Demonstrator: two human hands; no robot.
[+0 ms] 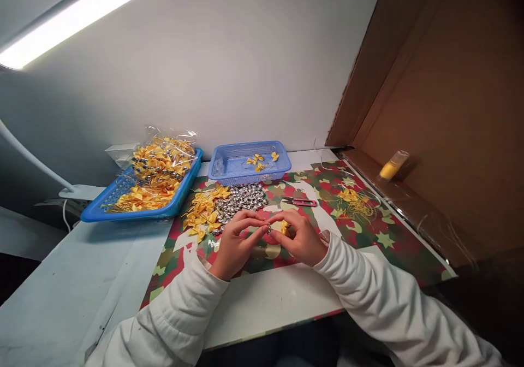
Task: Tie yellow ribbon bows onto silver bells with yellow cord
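On the patterned mat, near the table's front edge: both hands are meeting, fingertips together, over one small piece.
Left hand: it is coming in from the left in a white padded sleeve, the fingers curled narrow and the fingertips pinching a small silver metal bell.
Right hand: it is closing its fingers around a small yellow satin ribbon bow, thumb side turned toward the left hand.
Bow, look: it is bright yellow and shiny, mostly hidden by the fingers, so only a folded loop is showing; it is sitting just beside the bell, and I cannot tell if they are joined.
Bell, look: it is tiny, round and grey-silver, showing only as a small glint between the two hands.
Loose yellow bows: they are lying in a heap on the red, green and gold star-patterned wrapping paper, left of the hands.
Heap of silver bells: it is lying just behind the hands, touching the yellow heap.
Small blue plastic basket: it is holding a few finished yellow pieces, behind the bells.
Large blue plastic tray: it is carrying a clear bag full of yellow bows.
Pink thread snips: they are lying flat behind the right hand.
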